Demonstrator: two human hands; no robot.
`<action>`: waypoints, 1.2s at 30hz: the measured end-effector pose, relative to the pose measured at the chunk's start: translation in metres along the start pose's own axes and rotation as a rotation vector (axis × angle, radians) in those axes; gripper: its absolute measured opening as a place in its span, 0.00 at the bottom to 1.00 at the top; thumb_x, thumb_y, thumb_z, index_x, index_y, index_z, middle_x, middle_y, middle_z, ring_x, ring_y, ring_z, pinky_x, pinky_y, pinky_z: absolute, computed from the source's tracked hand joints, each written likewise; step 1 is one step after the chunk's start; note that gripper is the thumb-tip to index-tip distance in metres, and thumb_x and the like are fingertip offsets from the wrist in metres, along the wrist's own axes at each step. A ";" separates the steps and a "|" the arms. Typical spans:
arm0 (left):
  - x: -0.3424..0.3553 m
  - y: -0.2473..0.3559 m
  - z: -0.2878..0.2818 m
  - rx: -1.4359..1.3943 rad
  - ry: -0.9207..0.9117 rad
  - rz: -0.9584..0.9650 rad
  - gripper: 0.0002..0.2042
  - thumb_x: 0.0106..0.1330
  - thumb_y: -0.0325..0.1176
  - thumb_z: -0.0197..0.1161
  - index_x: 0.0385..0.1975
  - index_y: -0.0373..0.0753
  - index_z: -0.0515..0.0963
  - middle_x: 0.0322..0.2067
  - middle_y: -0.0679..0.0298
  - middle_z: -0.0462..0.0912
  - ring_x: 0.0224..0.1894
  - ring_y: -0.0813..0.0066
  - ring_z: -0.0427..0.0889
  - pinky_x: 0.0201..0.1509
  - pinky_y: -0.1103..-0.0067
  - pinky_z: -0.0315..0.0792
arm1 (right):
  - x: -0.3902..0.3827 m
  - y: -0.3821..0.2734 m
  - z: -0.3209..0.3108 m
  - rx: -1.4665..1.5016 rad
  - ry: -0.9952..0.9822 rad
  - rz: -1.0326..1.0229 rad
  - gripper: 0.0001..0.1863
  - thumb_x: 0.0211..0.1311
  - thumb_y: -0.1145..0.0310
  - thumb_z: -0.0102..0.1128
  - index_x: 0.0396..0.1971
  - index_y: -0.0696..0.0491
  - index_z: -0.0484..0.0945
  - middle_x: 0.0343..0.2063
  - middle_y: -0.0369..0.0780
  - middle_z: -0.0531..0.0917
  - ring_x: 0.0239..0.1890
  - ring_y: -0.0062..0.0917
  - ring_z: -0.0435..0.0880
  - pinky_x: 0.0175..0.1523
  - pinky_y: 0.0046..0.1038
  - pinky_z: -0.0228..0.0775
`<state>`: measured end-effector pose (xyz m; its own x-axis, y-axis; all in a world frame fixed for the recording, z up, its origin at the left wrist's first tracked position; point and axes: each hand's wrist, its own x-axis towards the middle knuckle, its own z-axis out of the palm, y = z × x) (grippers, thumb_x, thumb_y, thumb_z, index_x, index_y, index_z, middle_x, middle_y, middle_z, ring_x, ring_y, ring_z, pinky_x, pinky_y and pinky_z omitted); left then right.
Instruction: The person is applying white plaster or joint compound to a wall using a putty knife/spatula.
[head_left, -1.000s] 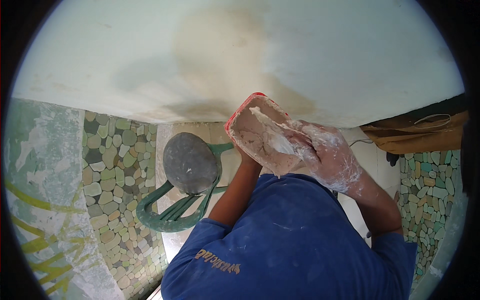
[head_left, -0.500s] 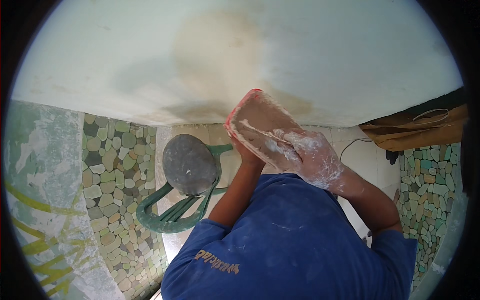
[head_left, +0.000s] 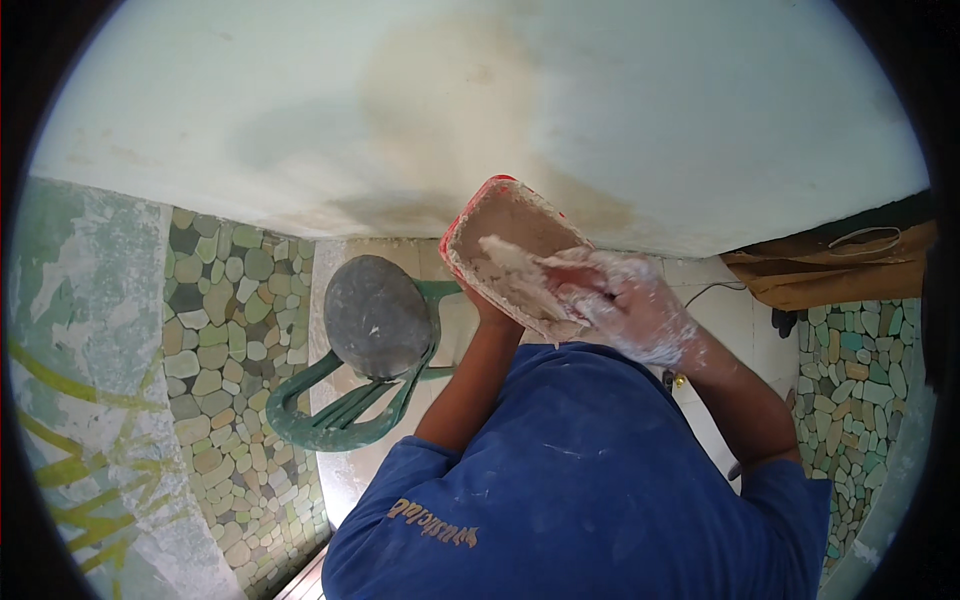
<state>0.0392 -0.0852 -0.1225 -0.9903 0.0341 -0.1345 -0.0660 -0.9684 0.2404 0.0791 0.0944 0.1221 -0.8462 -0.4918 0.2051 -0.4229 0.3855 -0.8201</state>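
My left hand supports a red rectangular tub from its near left side, with most of the fingers hidden beneath it. The tub is tilted, its rim crusted with dried putty. Wet, beige-grey putty lies inside. Powdered white and smeared, my right hand is closed on a putty knife whose putty-coated blade is over the tub's contents. The grip hides the knife's handle.
A pale wall with a beige damp-looking patch rises close ahead. To the left stands a green plastic chair with a round grey object over it. A brown sheet lies at the right, beside pebble-patterned flooring.
My right hand has lifted and turned, so the putty-coated blade now shows more above the putty. The tub has tipped slightly and shifted a little left.
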 end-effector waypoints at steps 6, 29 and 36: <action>-0.023 -0.005 0.092 0.092 0.072 0.078 0.33 0.66 0.64 0.39 0.63 0.48 0.63 0.63 0.63 0.64 0.63 0.60 0.64 0.66 0.63 0.61 | -0.014 0.001 -0.026 0.166 0.086 0.214 0.16 0.57 0.74 0.53 0.45 0.59 0.77 0.34 0.48 0.83 0.35 0.35 0.84 0.45 0.30 0.73; -0.081 -0.103 0.154 0.322 -0.074 -0.047 0.32 0.68 0.62 0.37 0.64 0.47 0.60 0.64 0.63 0.63 0.65 0.61 0.63 0.69 0.63 0.57 | -0.158 0.052 -0.038 1.560 0.766 0.330 0.15 0.62 0.76 0.56 0.49 0.55 0.71 0.41 0.38 0.80 0.42 0.24 0.82 0.47 0.26 0.77; -0.118 -0.112 0.150 0.234 -0.235 -0.156 0.33 0.67 0.63 0.37 0.64 0.47 0.61 0.63 0.64 0.65 0.65 0.60 0.63 0.70 0.62 0.54 | -0.199 0.060 -0.029 1.664 0.683 0.370 0.22 0.62 0.66 0.56 0.57 0.50 0.69 0.49 0.37 0.79 0.46 0.26 0.81 0.42 0.30 0.79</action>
<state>0.1448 0.0558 0.0105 -0.9654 0.2589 0.0307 -0.2177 -0.8654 0.4513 0.2124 0.2377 0.0471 -0.9588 -0.0413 -0.2811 0.1556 -0.9041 -0.3980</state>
